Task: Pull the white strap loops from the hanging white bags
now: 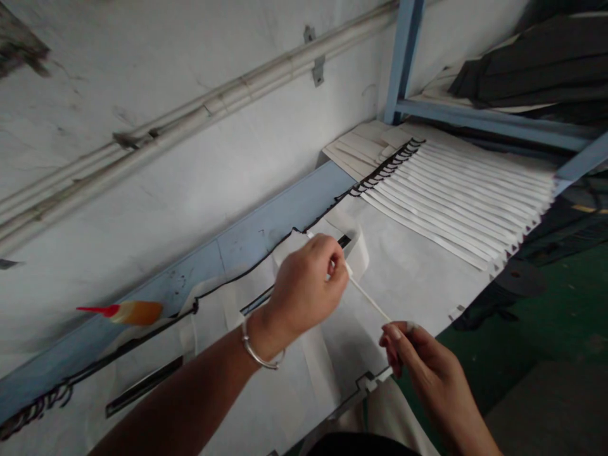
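Observation:
A narrow white strip [371, 300] stretches between my two hands above the white sheet material [403, 253]. My left hand [311, 282], with a silver bracelet at the wrist, pinches the strip's upper end. Lower right, my right hand [422, 354] pinches the other end between thumb and fingers. A wider white band [358, 247] curls up just behind my left hand, beside a small dark slot. Another dark-edged slot [145, 385] lies at the lower left.
A bottle with a red nozzle [137, 313] lies on the blue ledge [266, 231] along the wall. Overlapping white pieces [446, 196] are fanned out at the right, near a blue metal frame [403, 57]. Dark material [536, 63] is stacked behind it.

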A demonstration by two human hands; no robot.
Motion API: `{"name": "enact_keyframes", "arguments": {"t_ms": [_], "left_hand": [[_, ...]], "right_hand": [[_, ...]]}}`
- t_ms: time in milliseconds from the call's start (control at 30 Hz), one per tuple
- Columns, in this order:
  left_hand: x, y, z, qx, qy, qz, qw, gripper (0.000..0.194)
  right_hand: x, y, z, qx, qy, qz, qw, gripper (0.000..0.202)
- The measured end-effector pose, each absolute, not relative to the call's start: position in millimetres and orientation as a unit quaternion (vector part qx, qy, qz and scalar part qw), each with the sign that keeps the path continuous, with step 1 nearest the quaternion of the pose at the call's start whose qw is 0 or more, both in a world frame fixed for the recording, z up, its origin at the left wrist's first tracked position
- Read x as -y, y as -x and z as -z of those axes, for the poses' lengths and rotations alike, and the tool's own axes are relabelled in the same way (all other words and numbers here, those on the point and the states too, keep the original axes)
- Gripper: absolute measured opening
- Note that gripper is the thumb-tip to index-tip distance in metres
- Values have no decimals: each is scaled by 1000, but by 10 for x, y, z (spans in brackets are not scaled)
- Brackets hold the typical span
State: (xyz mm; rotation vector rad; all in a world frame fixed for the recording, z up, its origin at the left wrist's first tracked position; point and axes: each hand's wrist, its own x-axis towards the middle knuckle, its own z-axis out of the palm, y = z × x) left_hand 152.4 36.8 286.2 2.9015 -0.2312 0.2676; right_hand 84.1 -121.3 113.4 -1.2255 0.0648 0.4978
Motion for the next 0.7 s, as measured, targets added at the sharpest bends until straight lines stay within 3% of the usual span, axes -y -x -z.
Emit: {"name": "enact_keyframes", "arguments": {"t_ms": [133,300,467,700], "left_hand": [[-82,-1233,-2432,136,-983,-13,123,11],[-349,-1027,-2248,169,-967,56,183,25],[-1276,-1399,-2076,108,-989,-42,96,22],[-1833,-1900,-1743,174,-984,-36,-32,44]], "right_hand": [[1140,-954,-1240,-71,429,-318,842,48],[1241,-801,-962,-192,393,-365,822,51],[1339,-657,-757,-219,424,-370,797,55],[1286,-691,-674,-184,505,-325,778,53]]}}
